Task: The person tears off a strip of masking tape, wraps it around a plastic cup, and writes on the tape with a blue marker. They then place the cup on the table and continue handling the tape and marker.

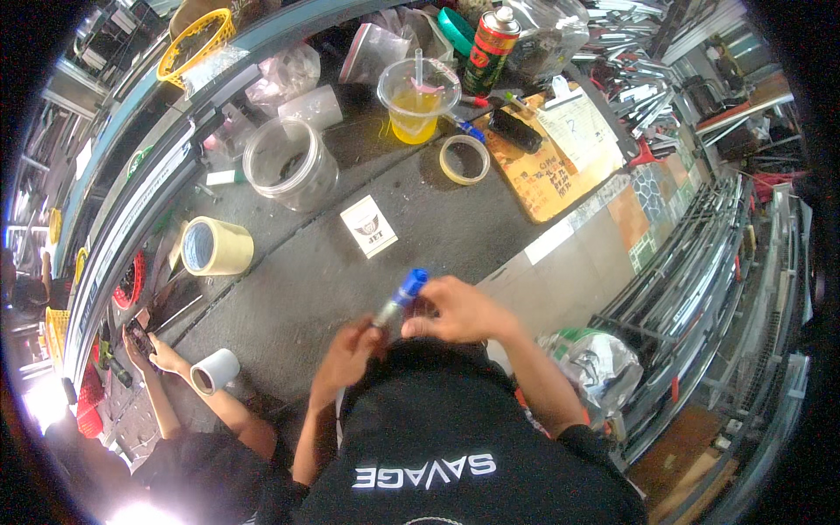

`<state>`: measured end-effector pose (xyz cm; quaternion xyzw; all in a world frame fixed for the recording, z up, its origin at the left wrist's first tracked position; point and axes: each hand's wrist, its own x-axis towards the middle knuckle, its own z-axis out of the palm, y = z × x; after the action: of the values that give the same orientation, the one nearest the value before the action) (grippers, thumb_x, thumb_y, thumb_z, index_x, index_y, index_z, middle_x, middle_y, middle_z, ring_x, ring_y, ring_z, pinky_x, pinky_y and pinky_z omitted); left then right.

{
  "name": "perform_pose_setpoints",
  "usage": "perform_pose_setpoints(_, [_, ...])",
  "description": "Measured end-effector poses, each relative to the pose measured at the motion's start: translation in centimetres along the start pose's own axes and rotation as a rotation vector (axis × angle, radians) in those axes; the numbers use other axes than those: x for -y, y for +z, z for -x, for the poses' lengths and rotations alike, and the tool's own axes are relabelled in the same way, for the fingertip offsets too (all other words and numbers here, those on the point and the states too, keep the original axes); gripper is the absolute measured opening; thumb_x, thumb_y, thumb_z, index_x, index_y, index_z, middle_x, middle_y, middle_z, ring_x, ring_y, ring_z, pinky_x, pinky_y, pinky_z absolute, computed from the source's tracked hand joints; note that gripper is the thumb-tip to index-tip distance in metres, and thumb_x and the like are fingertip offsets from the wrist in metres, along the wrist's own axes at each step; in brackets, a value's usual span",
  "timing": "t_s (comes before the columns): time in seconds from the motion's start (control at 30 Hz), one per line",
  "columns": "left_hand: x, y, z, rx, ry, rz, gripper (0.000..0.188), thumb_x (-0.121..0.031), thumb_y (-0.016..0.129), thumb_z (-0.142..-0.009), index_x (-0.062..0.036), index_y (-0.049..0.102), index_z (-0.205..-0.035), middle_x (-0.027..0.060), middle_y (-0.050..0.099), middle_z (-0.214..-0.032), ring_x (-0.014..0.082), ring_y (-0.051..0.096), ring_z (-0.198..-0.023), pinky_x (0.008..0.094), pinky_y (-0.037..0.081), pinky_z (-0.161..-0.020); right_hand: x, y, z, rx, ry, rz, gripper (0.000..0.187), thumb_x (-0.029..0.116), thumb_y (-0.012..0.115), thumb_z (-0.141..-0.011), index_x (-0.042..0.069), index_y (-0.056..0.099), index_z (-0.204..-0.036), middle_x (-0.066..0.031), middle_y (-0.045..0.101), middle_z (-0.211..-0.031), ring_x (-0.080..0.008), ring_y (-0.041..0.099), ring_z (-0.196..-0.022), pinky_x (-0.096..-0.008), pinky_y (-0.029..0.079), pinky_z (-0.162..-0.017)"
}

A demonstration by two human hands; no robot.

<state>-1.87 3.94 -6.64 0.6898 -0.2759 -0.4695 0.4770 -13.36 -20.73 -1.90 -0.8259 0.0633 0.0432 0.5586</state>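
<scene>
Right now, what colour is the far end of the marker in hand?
Blue; the marker shows best in the head view.

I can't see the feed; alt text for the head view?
A person's left hand holds a blue-capped marker, the right hand close beside it, at a dark worktable. Beyond are a white card, a clear jar and a cup of yellow liquid; at left, a co-worker's hands hold a phone.

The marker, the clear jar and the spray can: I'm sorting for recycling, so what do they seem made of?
Marker: probably plastic, from its solid blue end; blur hides the finish.
Clear jar: likely thin plastic, glossy and see-through; glass isn't ruled out.
Spray can: apparently printed metal, with a shiny silver top.
</scene>
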Motion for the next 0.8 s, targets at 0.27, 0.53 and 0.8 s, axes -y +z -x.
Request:
perform_pose_setpoints(0.27, [1.0, -6.1, -1.3, -0.687, 0.214, -0.684, 0.021, -0.015, 0.073, -0.097, 0.0016, 0.07, -0.11, 0.0167, 0.066, -0.117, 0.0366, 0.064, -0.111, 0.0437, 0.049, -0.098, -7.6, -6.0, -4.6, -0.76, 0.065, 0.846, 0.036, 0.015, 0.071, -0.096, 0.008, 0.067, -0.131, -0.0165, 0.062, -0.14, -0.0352, 0.045, -0.143, -0.0556, 0.033, -0.119])
perform_pose_setpoints(0.53, [-1.3, -5.5, -2.3, -0.848, 0.292, -0.618, 0.027, -0.022, 0.071, -0.1, -0.0065, 0.072, -0.123, 0.014, 0.066, -0.136, 0.0327, 0.062, -0.128, 0.0431, 0.045, -0.11, -6.5, -4.3, -3.1, -0.657, 0.199, 0.078, 0.02, 0.016, 0.071, -0.102, 0.002, 0.071, -0.117, -0.0098, 0.077, -0.117, -0.0243, 0.07, -0.111, -0.0398, 0.054, -0.096])
perform_pose_setpoints(0.8, [-6.4, 0.0, -5.8, -0.545, 0.515, -0.441, 0.035, -0.022, 0.08, -0.093, -0.0048, 0.073, -0.122, 0.0118, 0.076, -0.12, 0.0331, 0.069, -0.113, 0.0428, 0.051, -0.103, 1.0, 1.2, -2.9, -0.37, 0.05, -1.165, 0.046, 0.028, 0.054, -0.112, -0.008, 0.057, -0.14, -0.0148, 0.073, -0.121, -0.0212, 0.071, -0.109, -0.0353, 0.055, -0.1])
